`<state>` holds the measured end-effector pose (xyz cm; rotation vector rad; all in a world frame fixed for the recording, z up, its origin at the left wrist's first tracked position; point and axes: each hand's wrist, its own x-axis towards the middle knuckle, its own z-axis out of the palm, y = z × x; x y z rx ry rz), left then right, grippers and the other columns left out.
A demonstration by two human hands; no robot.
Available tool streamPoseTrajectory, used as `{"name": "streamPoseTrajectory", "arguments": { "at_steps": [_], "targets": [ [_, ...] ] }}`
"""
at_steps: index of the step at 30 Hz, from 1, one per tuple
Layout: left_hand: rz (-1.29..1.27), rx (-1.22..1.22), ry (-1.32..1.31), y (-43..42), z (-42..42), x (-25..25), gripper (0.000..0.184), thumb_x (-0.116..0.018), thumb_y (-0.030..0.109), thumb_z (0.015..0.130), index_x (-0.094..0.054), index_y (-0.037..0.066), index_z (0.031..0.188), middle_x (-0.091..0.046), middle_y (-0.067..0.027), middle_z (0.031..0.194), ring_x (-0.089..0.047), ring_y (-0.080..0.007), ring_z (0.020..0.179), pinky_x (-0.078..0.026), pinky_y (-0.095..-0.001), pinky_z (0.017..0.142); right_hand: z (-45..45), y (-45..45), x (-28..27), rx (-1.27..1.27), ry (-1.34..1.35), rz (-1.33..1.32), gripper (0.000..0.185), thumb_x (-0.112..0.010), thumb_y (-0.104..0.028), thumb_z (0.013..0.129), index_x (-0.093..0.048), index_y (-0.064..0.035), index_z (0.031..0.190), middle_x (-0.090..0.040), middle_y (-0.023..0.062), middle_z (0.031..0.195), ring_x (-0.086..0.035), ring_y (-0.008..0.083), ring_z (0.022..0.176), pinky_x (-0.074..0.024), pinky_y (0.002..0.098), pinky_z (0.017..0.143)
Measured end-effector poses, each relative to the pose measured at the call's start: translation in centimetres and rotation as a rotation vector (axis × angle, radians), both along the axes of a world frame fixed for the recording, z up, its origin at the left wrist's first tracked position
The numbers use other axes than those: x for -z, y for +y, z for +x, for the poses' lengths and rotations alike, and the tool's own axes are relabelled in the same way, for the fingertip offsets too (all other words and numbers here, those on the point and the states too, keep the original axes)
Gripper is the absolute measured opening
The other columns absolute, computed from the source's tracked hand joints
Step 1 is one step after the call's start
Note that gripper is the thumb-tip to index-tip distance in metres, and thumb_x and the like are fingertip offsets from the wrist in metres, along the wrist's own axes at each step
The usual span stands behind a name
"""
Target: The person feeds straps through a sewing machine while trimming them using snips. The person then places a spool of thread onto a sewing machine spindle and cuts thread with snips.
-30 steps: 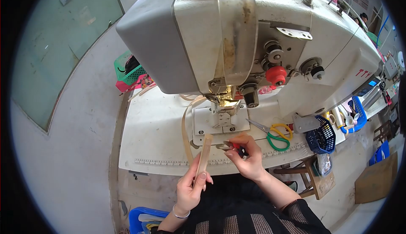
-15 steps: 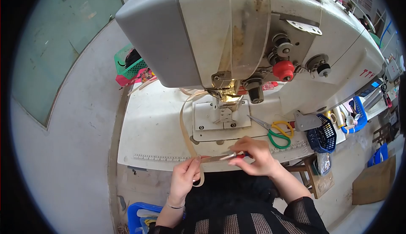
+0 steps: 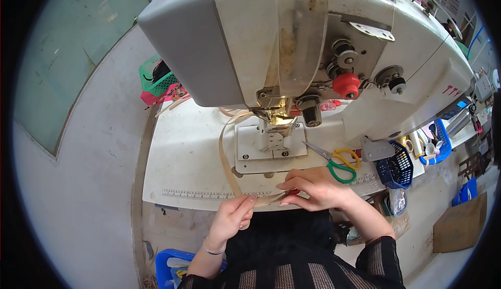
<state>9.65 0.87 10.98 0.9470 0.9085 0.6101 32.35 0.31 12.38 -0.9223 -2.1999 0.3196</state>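
My left hand (image 3: 232, 217) is closed on a narrow beige strap (image 3: 227, 168) at the table's front edge. The strap runs back in a curve to the sewing machine's needle area, and a short stretch of it spans the gap between my hands. My right hand (image 3: 319, 187) is curled around a small red-handled tool (image 3: 293, 192). Its tip lies close to the strap; the fingers hide most of it, so its kind is unclear. Beyond my hands stands the presser foot (image 3: 275, 140) of the sewing machine (image 3: 250, 38).
Scissors (image 3: 342, 172) with green and yellow handles lie right of the needle plate. A ruler strip (image 3: 193, 193) runs along the table's front. A dark blue basket (image 3: 395, 171) sits at the right, a green basket (image 3: 156, 83) at the back left, and a blue bin (image 3: 163, 263) below.
My right hand has moved slightly left, toward my left hand, and the tool's metal tip is now harder to see. The whole view has shifted slightly.
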Motion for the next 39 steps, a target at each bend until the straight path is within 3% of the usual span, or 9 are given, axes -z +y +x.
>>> {"name": "streamPoseTrajectory", "arguments": {
  "at_steps": [16,18,21,22,28,32,35,37,39],
  "targets": [
    [-0.02,0.132,0.0,1.0,-0.6,0.2,0.022,-0.046,0.02,0.09,-0.054,0.001,0.082,-0.041,0.004,0.059,-0.034,-0.0024,0.049,-0.028,-0.017,0.043,0.1,-0.1,0.9,-0.028,0.079,-0.158,0.022,-0.07,-0.016,0.069,-0.06,-0.0053,0.085,-0.058,0.0063,0.071,-0.055,0.0201,0.055,-0.0407,0.0273,0.048],
    [0.769,-0.174,0.431,2.5,-1.1,0.9,0.02,-0.047,0.019,0.089,-0.054,0.0,0.092,-0.053,-0.0002,0.07,-0.045,-0.0069,0.061,-0.038,-0.0191,0.055,0.4,-0.6,1.5,0.124,0.314,-0.176,0.02,-0.068,-0.011,0.071,-0.059,-0.0041,0.088,-0.055,0.0076,0.069,-0.054,0.0194,0.054,-0.0407,0.0274,0.049],
    [0.674,-0.641,0.3,11.3,-4.7,-3.6,0.033,-0.05,0.012,0.086,-0.044,-0.002,0.116,-0.054,-0.0118,0.11,-0.054,-0.015,0.091,-0.044,-0.0261,0.075,1.8,-1.3,3.7,0.356,0.552,-0.156,0.023,-0.064,-0.001,0.071,-0.056,-0.0018,0.092,-0.055,0.0058,0.076,-0.054,0.0124,0.066,-0.0435,0.0225,0.059],
    [1.235,-0.793,0.473,14.3,-5.8,-6.1,0.032,-0.05,0.013,0.086,-0.045,-0.001,0.115,-0.054,-0.0136,0.109,-0.055,-0.0181,0.094,-0.045,-0.0283,0.076,1.6,-1.6,3.9,0.32,0.527,-0.156,0.023,-0.064,-0.001,0.071,-0.056,-0.0018,0.092,-0.055,0.0058,0.076,-0.054,0.0124,0.066,-0.0435,0.0225,0.059],
    [2.095,-1.349,0.04,20.7,-5.6,-19.6,0.042,-0.055,0.009,0.081,-0.042,0.007,0.121,-0.058,-0.0115,0.091,-0.053,-0.0239,0.08,-0.041,-0.0366,0.071,0.1,-3.4,4.8,0.5,0.598,-0.396,0.018,-0.059,-0.006,0.078,-0.052,-0.0011,0.094,-0.053,0.0025,0.081,-0.05,0.0085,0.07,-0.0413,0.0207,0.066],
    [2.032,-1.039,0.336,24.5,-4.0,-13.5,0.052,-0.056,0.014,0.078,-0.037,0.008,0.127,-0.044,-0.0123,0.121,-0.039,-0.0265,0.113,-0.024,-0.0422,0.097,-0.6,-4.7,6.8,0.644,0.626,-0.488,0.017,-0.059,-0.008,0.079,-0.053,-0.0011,0.093,-0.055,0.0027,0.079,-0.052,0.0091,0.071,-0.042,0.0216,0.066],
    [1.616,0.084,1.156,30.1,-3.2,0.7,0.059,-0.058,0.029,0.075,-0.038,0.01,0.127,-0.032,-0.0087,0.135,-0.026,-0.0284,0.126,-0.009,-0.0549,0.102,-0.9,-5.4,8.1,0.637,0.591,-0.602,0.017,-0.059,-0.009,0.079,-0.054,-0.0015,0.093,-0.056,0.0032,0.077,-0.053,0.009,0.072,-0.0426,0.0222,0.066],
    [1.38,0.389,1.099,27.4,-2.5,2.4,0.058,-0.062,0.036,0.072,-0.045,0.011,0.122,-0.039,-0.0142,0.128,-0.031,-0.0292,0.122,-0.014,-0.0522,0.1,-0.7,-6.1,8.2,0.639,0.388,-0.549,0.021,-0.061,-0.01,0.078,-0.054,-0.0016,0.096,-0.058,0.005,0.079,-0.054,0.0097,0.071,-0.0442,0.0229,0.066],
    [1.466,0.089,0.817,25.9,-2.5,2.9,0.036,-0.059,0.023,0.074,-0.053,0.007,0.105,-0.057,-0.0132,0.094,-0.052,-0.0278,0.096,-0.036,-0.0436,0.086,-0.9,-6.6,7.7,0.636,0.363,-0.542,0.022,-0.061,-0.01,0.077,-0.055,-0.0022,0.097,-0.059,0.0052,0.08,-0.055,0.0104,0.072,-0.0452,0.0233,0.066]
  ]
}}
